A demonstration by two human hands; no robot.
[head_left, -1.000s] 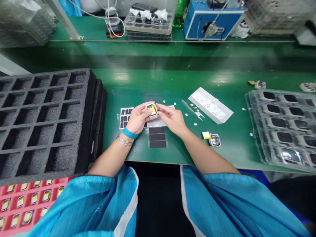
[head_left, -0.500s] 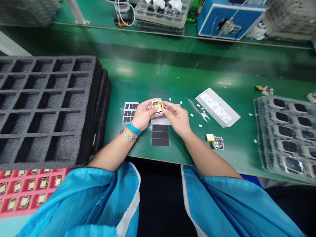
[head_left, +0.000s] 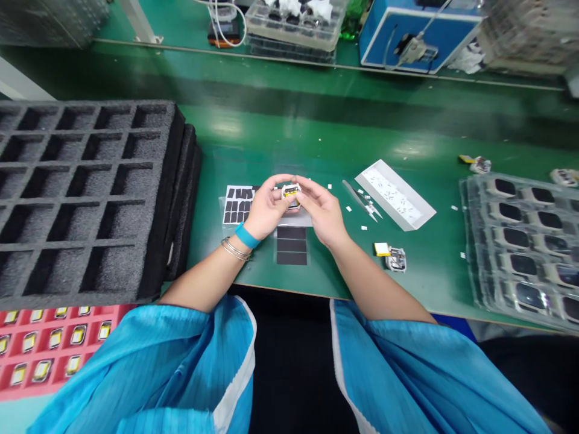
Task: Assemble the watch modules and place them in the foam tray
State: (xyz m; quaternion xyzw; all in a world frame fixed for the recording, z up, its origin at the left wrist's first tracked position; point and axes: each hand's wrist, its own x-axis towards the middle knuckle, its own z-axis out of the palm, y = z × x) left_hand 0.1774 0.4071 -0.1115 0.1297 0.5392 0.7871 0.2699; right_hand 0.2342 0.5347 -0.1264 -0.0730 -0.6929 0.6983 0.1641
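Both hands meet over the green table and hold one small square white case with a yellow part inside. My left hand grips it from the left, fingers curled round it. My right hand pinches its right side. Under the hands lie a sheet of small black pads and a sheet with three black strips. Tweezers lie to the right of my right hand.
A stack of black foam trays fills the left. A red tray with yellow parts sits at bottom left. A white box, a loose case with a yellow part, clear trays of black screens and a blue machine lie to the right and back.
The hands stay together on the small case and have turned it slightly, so less yellow shows. The camera view shifted downward from one second ago.
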